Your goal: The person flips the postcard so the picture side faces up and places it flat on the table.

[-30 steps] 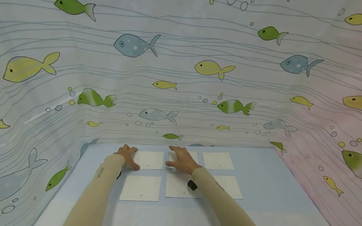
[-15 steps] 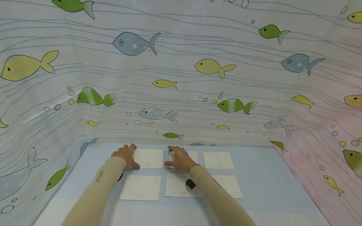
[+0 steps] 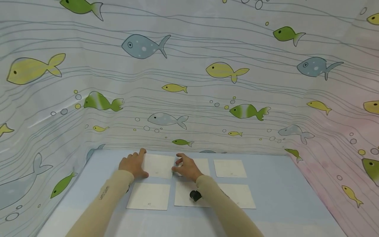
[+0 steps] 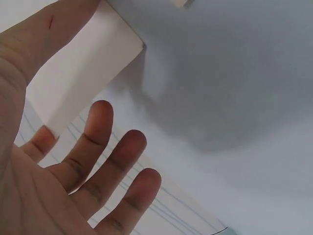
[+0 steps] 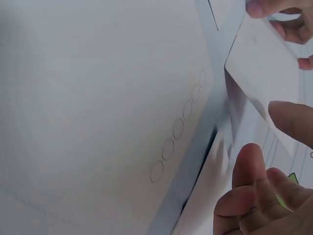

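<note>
In the head view, a white card (image 3: 158,166) at the back left is between my two hands. My left hand (image 3: 132,165) holds it at its left edge, thumb at the near corner and index finger toward the far one. The left wrist view shows the card's corner (image 4: 110,51) raised over its shadow, with the other three fingers spread below. My right hand (image 3: 188,168) is by the card's right edge; its thumb (image 5: 291,120) overlaps that edge in the right wrist view, while its other fingers are loosely bent and apart from the thumb.
More white cards lie on the pale blue table (image 3: 275,187): back middle (image 3: 201,166), back right (image 3: 230,168), and a front row starting with the front-left card (image 3: 149,196). A black wrist camera (image 3: 195,195) overlaps the front-middle card. A fish-patterned curtain (image 3: 189,108) surrounds the table.
The back-left card has come up off the table and shifted slightly right and away. My left hand has moved with it, and the right fingers have drawn in toward the card's right edge.
</note>
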{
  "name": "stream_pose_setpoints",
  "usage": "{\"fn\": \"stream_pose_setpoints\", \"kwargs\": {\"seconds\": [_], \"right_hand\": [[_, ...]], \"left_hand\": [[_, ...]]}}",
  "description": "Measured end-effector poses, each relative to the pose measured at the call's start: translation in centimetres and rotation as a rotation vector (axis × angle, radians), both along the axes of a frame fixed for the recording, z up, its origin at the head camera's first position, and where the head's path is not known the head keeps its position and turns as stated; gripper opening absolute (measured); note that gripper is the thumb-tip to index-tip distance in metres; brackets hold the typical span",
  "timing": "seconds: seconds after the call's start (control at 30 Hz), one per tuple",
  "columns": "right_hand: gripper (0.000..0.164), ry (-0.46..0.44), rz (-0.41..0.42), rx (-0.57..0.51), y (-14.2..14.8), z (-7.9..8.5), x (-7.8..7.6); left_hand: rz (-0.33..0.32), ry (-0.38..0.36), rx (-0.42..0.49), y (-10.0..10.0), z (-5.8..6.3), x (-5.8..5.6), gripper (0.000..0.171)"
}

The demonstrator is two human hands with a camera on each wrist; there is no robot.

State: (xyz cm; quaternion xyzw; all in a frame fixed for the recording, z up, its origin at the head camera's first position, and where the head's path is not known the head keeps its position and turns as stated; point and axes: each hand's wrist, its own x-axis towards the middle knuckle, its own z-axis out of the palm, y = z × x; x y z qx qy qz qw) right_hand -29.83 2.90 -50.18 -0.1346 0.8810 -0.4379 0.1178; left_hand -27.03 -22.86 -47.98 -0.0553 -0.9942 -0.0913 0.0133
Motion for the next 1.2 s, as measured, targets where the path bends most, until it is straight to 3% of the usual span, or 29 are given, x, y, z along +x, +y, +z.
{"fn": "stream_pose_setpoints", "kwargs": {"seconds": [0.2,0.37,0.53,0.7,0.97,1.13,1.2], "right_hand": [[0.042,0.044,-0.014,-0.070,-0.4,-0.5,0.2],[0.026,0.085,-0.013,-0.050,-0.3,-0.8,0.3],[0.024,0.129,-0.012,-0.027,-0.3,-0.8,0.5],[0.023,0.140,-0.007,-0.016,-0.3,-0.5,0.7],[0.023,0.104,-0.012,-0.036,0.0,0.2,1.2],[0.026,0.030,-0.003,-0.129,0.1,0.2,1.5],[0.027,0.019,0.001,-0.151,0.1,0.2,1.6]], "left_hand": [[0.004,0.041,0.007,0.0,-0.2,0.7,0.100],[0.004,0.054,0.067,-0.3,-0.6,0.8,0.093],[0.007,0.026,0.143,-0.8,0.0,1.0,0.079],[0.056,0.015,0.248,-1.6,0.9,1.2,0.065],[0.183,-0.125,0.423,-2.3,2.0,1.8,0.061],[0.165,-0.182,0.568,-2.1,2.0,2.0,0.064],[0.162,-0.180,0.587,-2.0,1.9,2.0,0.066]]}}
